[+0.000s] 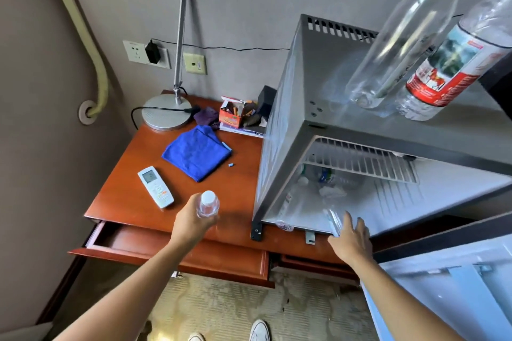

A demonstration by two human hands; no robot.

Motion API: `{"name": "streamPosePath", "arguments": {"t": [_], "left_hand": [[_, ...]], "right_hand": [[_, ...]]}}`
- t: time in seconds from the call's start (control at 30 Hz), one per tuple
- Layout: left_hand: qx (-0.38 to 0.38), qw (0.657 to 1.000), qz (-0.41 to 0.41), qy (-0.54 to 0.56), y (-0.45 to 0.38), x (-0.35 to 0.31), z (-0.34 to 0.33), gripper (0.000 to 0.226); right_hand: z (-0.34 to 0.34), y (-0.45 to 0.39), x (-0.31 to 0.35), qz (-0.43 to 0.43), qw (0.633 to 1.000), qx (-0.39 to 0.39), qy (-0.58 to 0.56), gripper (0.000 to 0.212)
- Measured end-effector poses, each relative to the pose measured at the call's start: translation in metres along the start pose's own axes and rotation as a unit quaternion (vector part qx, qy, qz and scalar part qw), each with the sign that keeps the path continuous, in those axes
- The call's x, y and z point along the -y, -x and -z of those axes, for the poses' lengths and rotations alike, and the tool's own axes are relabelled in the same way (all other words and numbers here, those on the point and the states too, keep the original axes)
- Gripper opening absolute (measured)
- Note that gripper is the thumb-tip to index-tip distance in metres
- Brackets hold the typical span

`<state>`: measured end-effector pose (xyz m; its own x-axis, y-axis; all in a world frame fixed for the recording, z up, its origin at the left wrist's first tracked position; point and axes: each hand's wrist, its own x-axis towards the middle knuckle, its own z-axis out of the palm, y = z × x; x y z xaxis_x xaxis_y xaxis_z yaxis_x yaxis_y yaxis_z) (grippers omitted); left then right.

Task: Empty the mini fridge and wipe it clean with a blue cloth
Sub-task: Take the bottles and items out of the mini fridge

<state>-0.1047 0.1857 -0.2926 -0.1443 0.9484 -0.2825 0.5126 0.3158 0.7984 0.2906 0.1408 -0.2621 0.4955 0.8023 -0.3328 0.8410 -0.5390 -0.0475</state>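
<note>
While the grey metal mini fridge (293, 108) stood open on the reddish-brown wooden worktop (130, 196), the left hand (194, 219) gripped a small clear plastic bottle with a white cap (207, 203) near the worktop's front edge. The right hand (352, 238), fingers spread and loose, reached into the fridge mouth, touching or nearly touching a clear plastic bottle lying on the fridge floor (332, 219); contact could not be confirmed. More bottles and crumpled wrapping (329, 183) lay deeper inside, under a white wire shelf (360, 160). At 11 o'clock from the left hand, a folded blue cloth (198, 153) lay on the worktop, with a white remote control (156, 187) just beside it at 7 o'clock. Two tall clear plastic bottles (401, 36) stood on the fridge top, one with a red-and-white label. The white fridge door (448, 285) hung open at 4 o'clock.
</note>
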Motion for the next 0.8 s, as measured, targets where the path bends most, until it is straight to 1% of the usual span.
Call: {"name": "streamPosePath", "arguments": {"t": [0.07, 0.23, 0.33, 0.47, 0.53, 0.57, 0.6, 0.63, 0.67, 0.7, 0.73, 0.8], "left_hand": [[0.005, 1.0, 0.008, -0.003, -0.009, -0.001, -0.004, 0.054], [0.013, 0.999, 0.045, -0.002, -0.027, 0.006, -0.006, 0.054], [0.003, 0.998, 0.06, 0.003, -0.035, 0.015, -0.007, 0.055], [0.016, 0.996, 0.089, 0.006, -0.039, 0.016, -0.006, 0.062], [0.019, 0.994, 0.108, 0.007, -0.033, 0.011, -0.007, 0.073], [0.001, 0.992, 0.121, -0.021, -0.026, 0.005, -0.008, 0.08], [-0.038, 0.989, 0.131, -0.066, -0.015, 0.0, -0.01, 0.082], [-0.089, 0.983, 0.122, -0.107, -0.002, -0.007, -0.011, 0.076], [-0.137, 0.977, 0.088, -0.134, 0.014, -0.013, -0.013, 0.065], [-0.167, 0.973, 0.034, -0.154, 0.031, -0.019, -0.016, 0.052], [-0.172, 0.969, -0.029, -0.175, 0.047, -0.023, -0.02, 0.041], [-0.124, 0.956, -0.144, -0.225, 0.079, -0.028, -0.033, 0.025]], "right_hand": [[0.0, -0.012, 0.002, 0.01, 1.0, 0.016, 0.004, 0.082], [-0.007, -0.03, 0.007, 0.03, 0.997, 0.058, 0.03, 0.076], [-0.007, -0.034, 0.011, 0.024, 0.997, 0.059, 0.033, 0.072], [-0.007, -0.036, 0.012, 0.037, 0.997, 0.052, 0.054, 0.063], [-0.009, -0.035, 0.011, 0.047, 0.994, 0.056, 0.076, 0.055], [-0.009, -0.034, 0.01, 0.052, 0.993, 0.056, 0.084, 0.05], [-0.01, -0.033, 0.01, 0.054, 0.993, 0.054, 0.089, 0.046], [-0.011, -0.033, 0.009, 0.055, 0.993, 0.048, 0.088, 0.043], [-0.012, -0.033, 0.007, 0.056, 0.994, 0.039, 0.085, 0.041], [-0.013, -0.033, 0.005, 0.058, 0.995, 0.029, 0.081, 0.041], [-0.013, -0.033, 0.004, 0.059, 0.995, 0.021, 0.079, 0.044], [-0.012, -0.03, 0.002, 0.058, 0.996, 0.011, 0.071, 0.047]]}}
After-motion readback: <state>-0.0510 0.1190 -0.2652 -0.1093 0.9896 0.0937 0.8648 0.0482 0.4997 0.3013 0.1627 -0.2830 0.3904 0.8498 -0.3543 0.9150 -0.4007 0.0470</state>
